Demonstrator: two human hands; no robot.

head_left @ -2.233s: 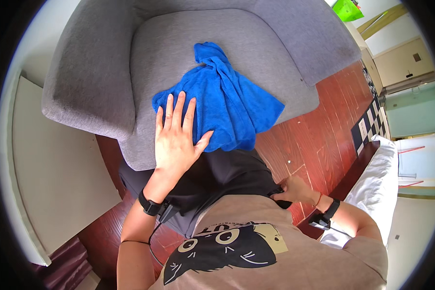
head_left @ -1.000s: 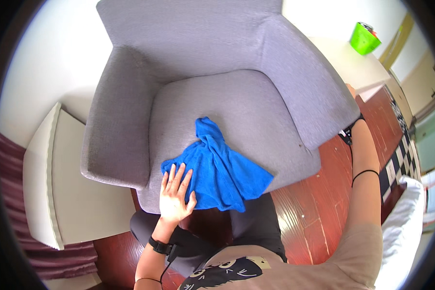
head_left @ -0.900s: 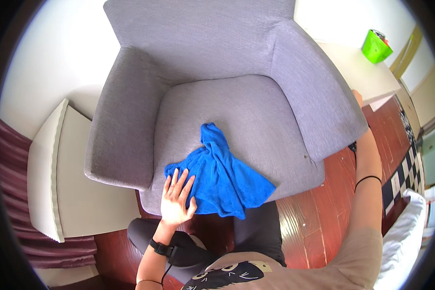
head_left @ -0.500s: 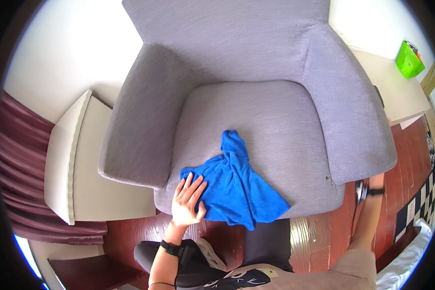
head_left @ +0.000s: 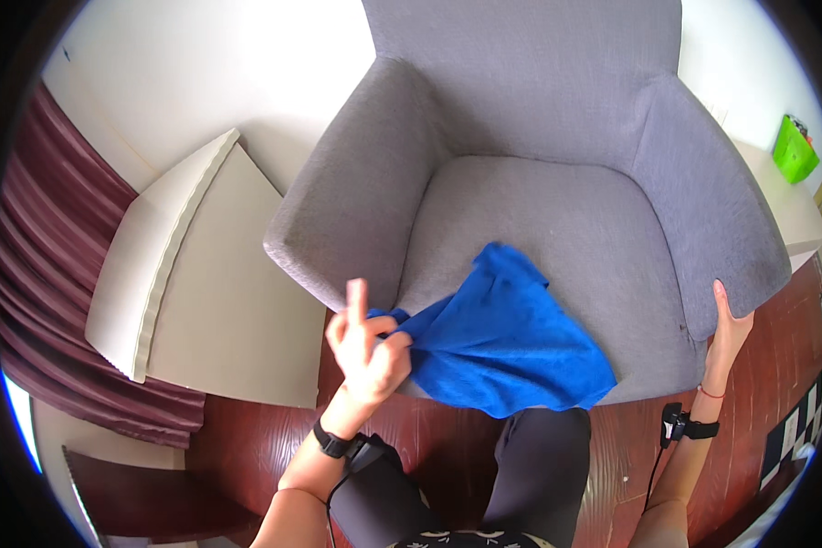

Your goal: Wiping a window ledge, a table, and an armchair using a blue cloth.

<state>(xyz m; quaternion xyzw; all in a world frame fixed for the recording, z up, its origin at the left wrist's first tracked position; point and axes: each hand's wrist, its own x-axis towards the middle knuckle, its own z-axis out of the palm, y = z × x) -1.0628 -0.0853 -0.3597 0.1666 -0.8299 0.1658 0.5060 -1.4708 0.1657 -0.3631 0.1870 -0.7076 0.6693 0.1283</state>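
A blue cloth (head_left: pixel 511 352) lies rumpled on the front of a grey armchair's seat (head_left: pixel 557 215). Its left corner is bunched in my left hand (head_left: pixel 367 352), just in front of the left armrest (head_left: pixel 338 196); one finger points up while the others curl round the fabric. From there the cloth stretches in folds toward the middle of the seat. At the front end of the right armrest (head_left: pixel 726 237), my right hand (head_left: pixel 729 333) grips the chair with the thumb on its near face. The other fingers are mostly hidden.
Left of the chair stands a pale cabinet (head_left: pixel 233 283) with a wavy edge, before a maroon curtain (head_left: pixel 91 265). A bright green container (head_left: pixel 796 149) rests on a light table (head_left: pixel 785 201) at right. My legs (head_left: pixel 543 466) are close to the seat's front, above reddish wood flooring (head_left: pixel 429 420).
My left hand has gone from lying flat on the cloth to gripping and raising its corner. My right hand has come up onto the right armrest. The view has shifted left.
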